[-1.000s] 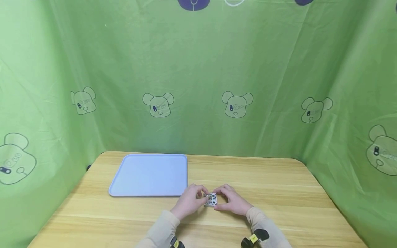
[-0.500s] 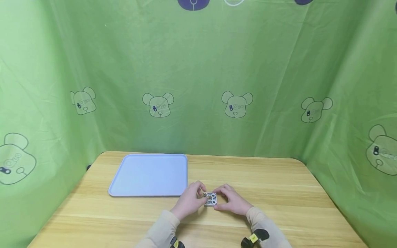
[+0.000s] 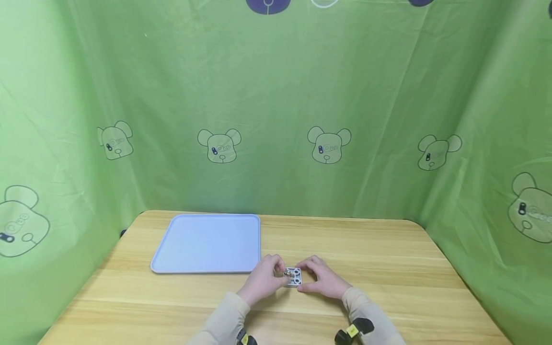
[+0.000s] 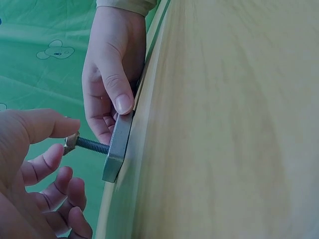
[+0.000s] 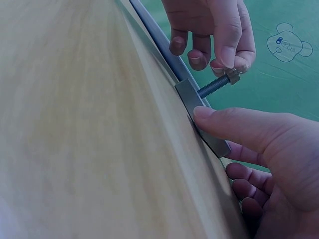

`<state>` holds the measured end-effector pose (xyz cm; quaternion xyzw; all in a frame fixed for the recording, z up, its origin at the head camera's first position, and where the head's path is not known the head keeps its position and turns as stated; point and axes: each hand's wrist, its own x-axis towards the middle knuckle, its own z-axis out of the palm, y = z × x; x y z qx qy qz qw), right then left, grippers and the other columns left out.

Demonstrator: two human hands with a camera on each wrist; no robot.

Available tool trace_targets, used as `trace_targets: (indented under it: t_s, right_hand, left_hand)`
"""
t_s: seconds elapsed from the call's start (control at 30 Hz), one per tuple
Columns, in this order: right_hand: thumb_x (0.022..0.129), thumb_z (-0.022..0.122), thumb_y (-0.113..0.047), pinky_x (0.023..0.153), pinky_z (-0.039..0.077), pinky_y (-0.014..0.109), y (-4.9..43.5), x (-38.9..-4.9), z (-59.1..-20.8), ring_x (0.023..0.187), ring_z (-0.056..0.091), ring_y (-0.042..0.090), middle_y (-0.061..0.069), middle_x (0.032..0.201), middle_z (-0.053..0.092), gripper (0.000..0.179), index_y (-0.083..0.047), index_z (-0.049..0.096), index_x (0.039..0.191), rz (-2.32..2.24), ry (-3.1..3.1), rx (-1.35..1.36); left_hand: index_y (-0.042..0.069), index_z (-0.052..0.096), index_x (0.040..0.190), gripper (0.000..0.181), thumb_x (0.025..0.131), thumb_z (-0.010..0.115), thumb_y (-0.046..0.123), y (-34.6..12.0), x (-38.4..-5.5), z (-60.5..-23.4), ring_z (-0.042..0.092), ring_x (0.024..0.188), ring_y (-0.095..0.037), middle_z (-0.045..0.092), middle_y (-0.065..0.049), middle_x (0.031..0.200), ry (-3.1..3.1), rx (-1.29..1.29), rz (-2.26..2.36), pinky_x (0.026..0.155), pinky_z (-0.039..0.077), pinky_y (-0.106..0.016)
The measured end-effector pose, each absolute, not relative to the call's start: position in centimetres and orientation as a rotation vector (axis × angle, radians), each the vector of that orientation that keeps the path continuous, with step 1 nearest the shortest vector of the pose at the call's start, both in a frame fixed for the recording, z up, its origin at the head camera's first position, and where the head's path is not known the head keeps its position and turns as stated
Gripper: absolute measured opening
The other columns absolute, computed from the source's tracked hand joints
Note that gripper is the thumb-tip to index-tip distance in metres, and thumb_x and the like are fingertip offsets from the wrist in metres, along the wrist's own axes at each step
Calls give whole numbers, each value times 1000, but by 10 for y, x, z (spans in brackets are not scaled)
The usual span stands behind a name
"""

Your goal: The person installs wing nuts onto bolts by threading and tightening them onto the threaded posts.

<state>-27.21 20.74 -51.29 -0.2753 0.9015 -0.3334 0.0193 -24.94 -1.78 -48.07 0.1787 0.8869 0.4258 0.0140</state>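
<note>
A small grey metal block (image 3: pixel 295 271) with round holes lies on the table between both hands. From it a dark threaded bolt (image 4: pixel 93 145) stands up, with a brass-coloured nut (image 5: pixel 234 75) at its upper end. My left hand (image 3: pixel 264 277) pinches this nut between thumb and index finger, while its other fingers are loosely curled beneath. Thumb on one side and fingers on the opposite side, my right hand (image 3: pixel 323 280) grips the block by its right end. In the left wrist view the thumb (image 4: pixel 123 102) of the right hand presses the block's edge.
A pale blue tray (image 3: pixel 207 244) lies on the wooden table (image 3: pixel 366 249), left of and beyond the hands. Green curtain (image 3: pixel 276 96) with bear-head prints hangs round the table's back and sides.
My left index finger has lifted away from the nut and come back toward the thumb, shifting round its top. The right hand and the block have stayed where they were.
</note>
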Motion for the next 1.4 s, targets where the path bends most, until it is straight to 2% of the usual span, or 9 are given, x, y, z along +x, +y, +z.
trace_targets:
  t_s: [0.27,0.57,1.03,1.4]
  right_hand:
    - [78,77,-44,97,44,42,207,-272,-512,108,51,22,1,114,54,56,-14,61,123,-1049,2787,-855]
    - [78,77,-43,96,44,38,207,-271,-513,108,51,21,1,115,54,54,-16,61,122,-1054,2782,-857]
    - [77,78,-43,97,44,41,207,-272,-513,108,51,19,1,114,54,55,-16,61,122,-1060,2788,-820]
    - [77,78,-43,97,44,42,206,-272,-513,108,51,19,1,115,55,54,-16,62,121,-1048,2810,-835]
  left_hand:
    - [13,61,93,28,76,79,27,-18,-250,-482,48,79,-14,56,-5,92,2760,557,1328,68,39,-27]
    - [14,63,97,30,77,80,29,-18,-250,-482,49,81,-15,57,-4,92,2759,561,1323,69,39,-27]
    - [18,66,96,14,84,72,24,-19,-250,-481,47,75,-10,56,-2,90,2790,590,1281,63,39,-24]
    - [18,69,101,15,86,70,22,-18,-252,-482,49,76,-10,57,-1,89,2807,628,1242,63,41,-23]
